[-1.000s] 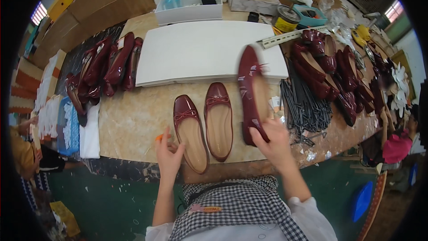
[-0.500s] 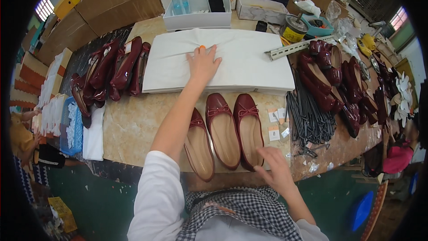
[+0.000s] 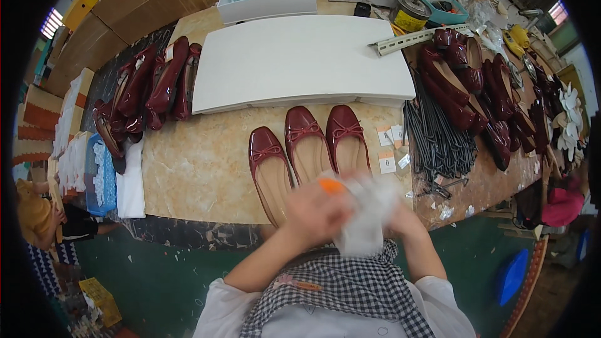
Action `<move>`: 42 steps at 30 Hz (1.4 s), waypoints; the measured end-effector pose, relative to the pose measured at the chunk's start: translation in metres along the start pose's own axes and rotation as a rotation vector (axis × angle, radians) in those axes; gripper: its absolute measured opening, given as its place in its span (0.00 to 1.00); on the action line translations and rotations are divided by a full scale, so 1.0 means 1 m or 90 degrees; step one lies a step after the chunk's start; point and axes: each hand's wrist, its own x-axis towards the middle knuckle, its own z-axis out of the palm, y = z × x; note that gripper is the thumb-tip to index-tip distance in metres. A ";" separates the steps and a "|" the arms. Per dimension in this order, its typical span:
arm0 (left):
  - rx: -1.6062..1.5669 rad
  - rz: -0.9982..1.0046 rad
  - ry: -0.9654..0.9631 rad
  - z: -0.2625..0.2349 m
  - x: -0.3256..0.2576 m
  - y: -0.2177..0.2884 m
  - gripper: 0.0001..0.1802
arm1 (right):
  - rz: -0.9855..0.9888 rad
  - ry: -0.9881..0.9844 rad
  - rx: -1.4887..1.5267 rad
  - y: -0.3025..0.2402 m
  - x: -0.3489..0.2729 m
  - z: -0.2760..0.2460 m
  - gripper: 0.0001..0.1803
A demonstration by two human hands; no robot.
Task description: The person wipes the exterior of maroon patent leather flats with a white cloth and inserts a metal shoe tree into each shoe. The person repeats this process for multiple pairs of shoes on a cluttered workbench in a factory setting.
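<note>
A crumpled sheet of white tissue paper (image 3: 369, 213), blurred by motion, is bunched between my hands above the near table edge. My left hand (image 3: 318, 209), with an orange cover on one finger, closes on its left side. At its right side my right hand (image 3: 402, 218) grips the paper, its fingers partly hidden. Just beyond are three dark red patent flats with bows: a left shoe (image 3: 266, 144), a middle shoe (image 3: 302, 122) and a right shoe (image 3: 345, 124). Paper and hands cover the heels of the latter two. Behind them lies a stack of white paper (image 3: 294, 56).
A slotted metal bar (image 3: 407, 40) rests on the stack's right end. More red shoes lie at left (image 3: 166, 84) and right (image 3: 447, 84). Near the small tags (image 3: 387, 163) is a heap of black rods (image 3: 435, 141). A blue basket (image 3: 113, 194) stands at far left.
My left hand has come from the paper stack back toward me with a sheet, now crumpled. My right hand has moved from the right shoe's heel to the paper.
</note>
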 end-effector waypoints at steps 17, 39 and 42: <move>0.080 0.010 -0.395 0.066 -0.003 0.011 0.15 | -0.020 0.375 -0.894 0.025 0.112 -0.010 0.26; 0.423 -0.144 0.022 -0.002 0.153 -0.213 0.25 | -0.068 0.417 -0.214 0.027 0.006 -0.015 0.32; 0.238 -0.067 -0.015 0.008 0.142 -0.148 0.08 | -0.161 0.503 0.100 0.010 0.010 0.001 0.36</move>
